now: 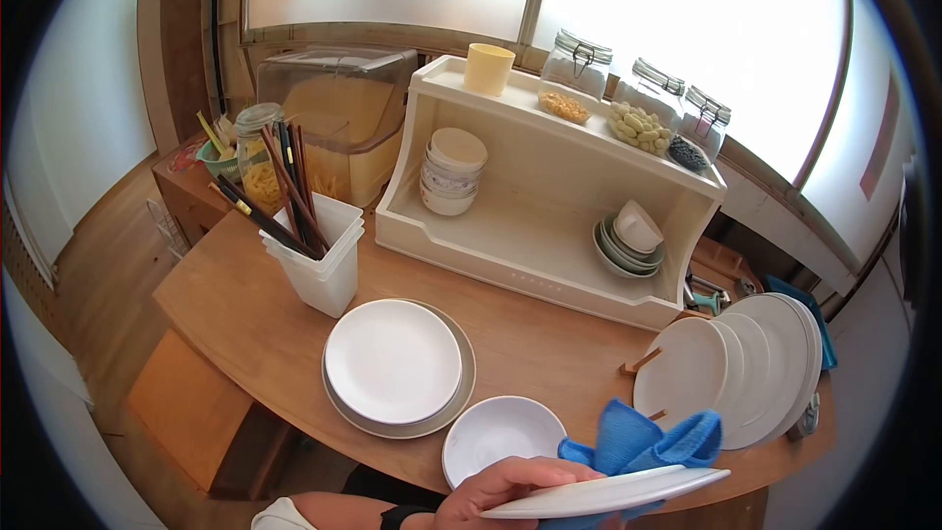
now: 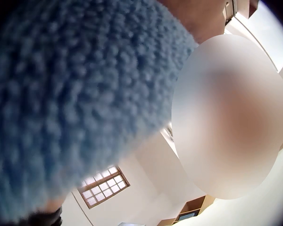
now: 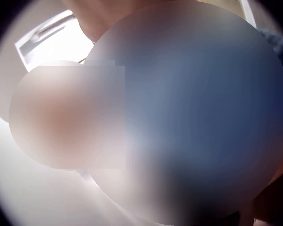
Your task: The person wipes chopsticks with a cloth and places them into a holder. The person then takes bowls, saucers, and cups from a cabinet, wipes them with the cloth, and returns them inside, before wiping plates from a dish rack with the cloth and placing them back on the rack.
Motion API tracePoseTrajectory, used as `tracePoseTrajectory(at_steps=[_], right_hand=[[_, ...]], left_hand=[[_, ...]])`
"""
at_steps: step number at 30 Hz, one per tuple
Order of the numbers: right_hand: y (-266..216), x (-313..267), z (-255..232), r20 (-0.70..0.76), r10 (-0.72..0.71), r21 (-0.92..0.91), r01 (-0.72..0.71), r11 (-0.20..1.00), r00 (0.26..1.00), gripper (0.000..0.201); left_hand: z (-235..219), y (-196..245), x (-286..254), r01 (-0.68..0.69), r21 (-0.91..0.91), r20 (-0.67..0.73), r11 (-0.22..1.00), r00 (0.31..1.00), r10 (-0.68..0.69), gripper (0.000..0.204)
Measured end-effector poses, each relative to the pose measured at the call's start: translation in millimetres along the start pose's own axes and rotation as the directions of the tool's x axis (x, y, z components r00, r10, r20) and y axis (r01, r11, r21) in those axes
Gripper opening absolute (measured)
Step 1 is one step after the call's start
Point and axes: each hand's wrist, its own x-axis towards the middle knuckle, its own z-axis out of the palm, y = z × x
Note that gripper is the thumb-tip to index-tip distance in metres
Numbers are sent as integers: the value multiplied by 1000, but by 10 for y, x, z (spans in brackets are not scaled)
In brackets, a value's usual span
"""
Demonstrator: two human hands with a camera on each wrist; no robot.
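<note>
At the lower edge of the head view my left hand (image 1: 491, 488) grips the left side of a white plate (image 1: 628, 491), seen almost edge-on. A blue cloth (image 1: 643, 444) is bunched against the plate's far side, and some of it shows below the rim. In the left wrist view the knitted-looking cloth (image 2: 85, 89) fills the near left. My right hand is hidden behind plate and cloth in the head view; I cannot tell how its fingers lie. A white bowl (image 1: 500, 432) stands beside the left hand. Left of it a white plate (image 1: 392, 361) lies on a larger beige-rimmed plate (image 1: 469, 378).
White plates (image 1: 682, 373) stand upright in a wooden rack at right. Behind, a cream shelf (image 1: 530, 280) holds stacked bowls (image 1: 453, 172), a yellow cup (image 1: 489, 69) and glass jars (image 1: 643, 108). A white container (image 1: 329, 270) of chopsticks stands at left on the wooden table (image 1: 226, 304).
</note>
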Motion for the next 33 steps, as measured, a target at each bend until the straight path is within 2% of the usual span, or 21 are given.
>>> tracePoseTrajectory(at_steps=[2,3,4,6,8,9,10,12,13,16,17,20,22,24,25,26,27,28,30,31,33], right_hand=[[-182,95,29,40,54,-270,-42,962,998,65],[-291,155,47,-20,-52,-379,41,925,998,56],[-413,209,31,-20,-49,-379,37,925,999,56],[-646,319,41,138,-121,-469,173,866,983,52],[-785,435,253,305,-163,-500,303,811,938,50],[-766,572,306,300,-164,-500,301,812,940,50],[-777,740,406,262,-195,-449,298,842,945,50],[-813,1041,538,179,-252,-340,300,891,951,50],[-855,1187,546,141,-272,-283,302,910,952,50],[-726,1154,433,-11,-293,-97,291,952,956,51],[-683,1115,384,-63,-300,-33,299,954,952,52],[-534,859,161,-208,-304,148,337,930,930,53],[-387,504,-105,-302,-281,256,362,896,911,54],[-202,-73,-457,-398,-237,354,387,851,886,55],[-223,44,-327,-186,-418,-495,283,822,889,71],[-27,-187,-565,-279,-101,-3,104,995,955,81],[-131,-157,-377,-158,8,-138,-30,990,987,84],[-261,-74,-113,-48,137,-282,-145,948,989,87],[-273,92,182,0,129,-43,-129,991,992,77],[-297,110,199,-6,125,-38,-125,991,992,77],[-331,141,203,27,171,-166,-165,972,985,73]], left_hand=[[-69,-23,102,-117,77,159,990,982,104,42],[-85,110,158,-91,184,210,979,976,52,40],[-90,312,248,-69,292,257,954,966,-8,39],[-231,381,325,-49,298,294,953,955,-43,39],[-326,420,380,70,363,394,929,892,-222,40],[-257,444,370,40,357,364,933,914,-178,42],[-139,394,301,40,357,365,933,913,-179,42],[96,106,72,-24,118,63,993,998,17,40],[18,-83,44,-136,-4,137,991,981,135,42],[-29,-68,36,-83,25,146,996,986,79,45],[-112,-124,62,-161,68,213,985,966,143,47],[-112,179,189,-76,70,267,995,962,55,48],[-175,306,214,-30,200,277,979,960,-27,42],[-140,491,339,61,358,362,932,911,-199,34],[-94,374,263,29,283,268,959,957,-108,32],[-32,193,170,-15,212,171,977,985,-22,31],[-12,53,93,-13,64,91,998,996,8,33],[18,16,72,-18,72,86,997,996,12,33],[82,-4,17,-7,-164,-73,986,997,-5,36],[-43,-128,-24,-67,-147,-43,987,997,61,40],[-113,-161,13,-79,-168,-14,983,997,78,41]])
